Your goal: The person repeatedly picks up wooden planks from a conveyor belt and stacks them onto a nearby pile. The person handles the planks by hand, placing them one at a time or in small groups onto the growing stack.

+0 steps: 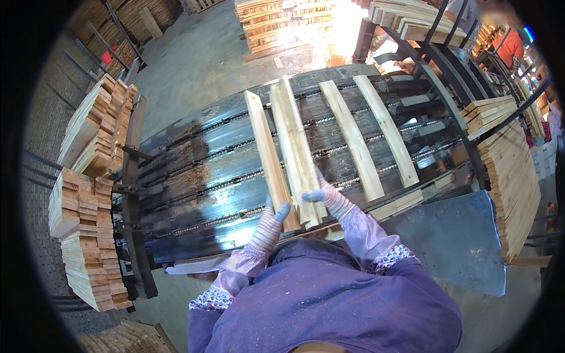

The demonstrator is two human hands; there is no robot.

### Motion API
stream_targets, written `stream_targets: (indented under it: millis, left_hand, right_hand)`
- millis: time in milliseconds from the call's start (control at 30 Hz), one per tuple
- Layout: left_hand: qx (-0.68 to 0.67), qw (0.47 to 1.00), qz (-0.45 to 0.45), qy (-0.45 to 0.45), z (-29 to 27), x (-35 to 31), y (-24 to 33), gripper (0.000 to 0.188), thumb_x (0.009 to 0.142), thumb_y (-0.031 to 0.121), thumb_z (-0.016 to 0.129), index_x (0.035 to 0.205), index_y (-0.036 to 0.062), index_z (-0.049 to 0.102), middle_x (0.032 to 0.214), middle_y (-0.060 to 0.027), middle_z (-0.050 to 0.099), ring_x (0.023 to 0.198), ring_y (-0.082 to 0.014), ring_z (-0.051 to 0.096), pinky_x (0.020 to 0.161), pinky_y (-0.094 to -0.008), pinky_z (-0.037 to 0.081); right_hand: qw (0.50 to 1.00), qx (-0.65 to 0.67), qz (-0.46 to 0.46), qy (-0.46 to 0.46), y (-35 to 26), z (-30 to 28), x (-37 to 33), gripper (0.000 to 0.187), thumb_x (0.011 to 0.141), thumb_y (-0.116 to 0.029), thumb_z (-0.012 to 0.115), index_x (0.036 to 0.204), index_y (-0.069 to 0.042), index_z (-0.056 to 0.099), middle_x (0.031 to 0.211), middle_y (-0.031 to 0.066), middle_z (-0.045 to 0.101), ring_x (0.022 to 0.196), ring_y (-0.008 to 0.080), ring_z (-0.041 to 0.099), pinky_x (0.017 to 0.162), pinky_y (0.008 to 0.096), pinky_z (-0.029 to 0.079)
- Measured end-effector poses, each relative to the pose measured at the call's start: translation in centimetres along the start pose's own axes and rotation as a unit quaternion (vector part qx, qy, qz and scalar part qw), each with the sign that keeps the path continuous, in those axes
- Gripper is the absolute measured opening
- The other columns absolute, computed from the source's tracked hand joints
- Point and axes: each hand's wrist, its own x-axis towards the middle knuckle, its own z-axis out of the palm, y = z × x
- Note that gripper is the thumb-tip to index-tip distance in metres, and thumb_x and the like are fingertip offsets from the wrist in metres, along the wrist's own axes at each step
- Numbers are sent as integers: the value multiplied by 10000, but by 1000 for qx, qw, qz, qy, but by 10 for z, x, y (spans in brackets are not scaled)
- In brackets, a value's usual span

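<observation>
My left hand, in a striped glove with blue fingertips, is closed on the near end of a narrow wooden board, its thumb lying on top. Just right of it, two more boards lie side by side, partly overlapping. My right hand, gloved alike, grips the near part of the right one of this pair, thumb across the upper face; some fingers are hidden at its edge. Further right, two single boards lie apart on the chain conveyor.
Stacks of cut boards stand on a rack to the left. A tall board stack rises at the right beside a grey metal sheet. More lumber is piled beyond the conveyor. A person in orange is at the far right.
</observation>
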Motion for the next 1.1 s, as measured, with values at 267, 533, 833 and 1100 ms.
stream_targets:
  millis: [267,533,833,1100]
  left_hand:
    - [-136,984,-28,-110,-2,-1,-5,767,1076,452,554,1694,303,125,1585,-161,415,1444,-415,433,1102,-601,459]
    - [-144,985,-19,-94,-30,-1,-19,866,1011,497,663,1681,217,192,1644,-95,369,1473,-343,433,1200,-567,380]
    - [-100,995,-17,1,-55,-12,-20,794,988,478,695,1635,198,330,1489,-173,518,1286,-344,581,1043,-549,509]
    - [-29,999,20,3,-71,-30,4,1068,845,459,867,1628,99,235,1318,-185,637,1186,-312,663,981,-466,580]
  right_hand:
    - [995,-59,80,-26,-13,39,-5,1379,581,-235,1018,1666,-125,174,1548,131,482,1440,280,465,1206,433,389]
    - [988,-58,143,-28,-27,68,3,1213,692,-299,985,1648,-108,264,1517,101,522,1409,222,489,1181,400,414]
    - [985,-133,104,-16,29,75,33,1325,473,-372,1080,1525,-51,341,1353,92,618,1232,214,599,1114,383,492]
    - [984,-128,116,-39,0,122,18,1081,711,-323,978,1562,-60,366,1341,109,599,1246,225,584,986,379,568]
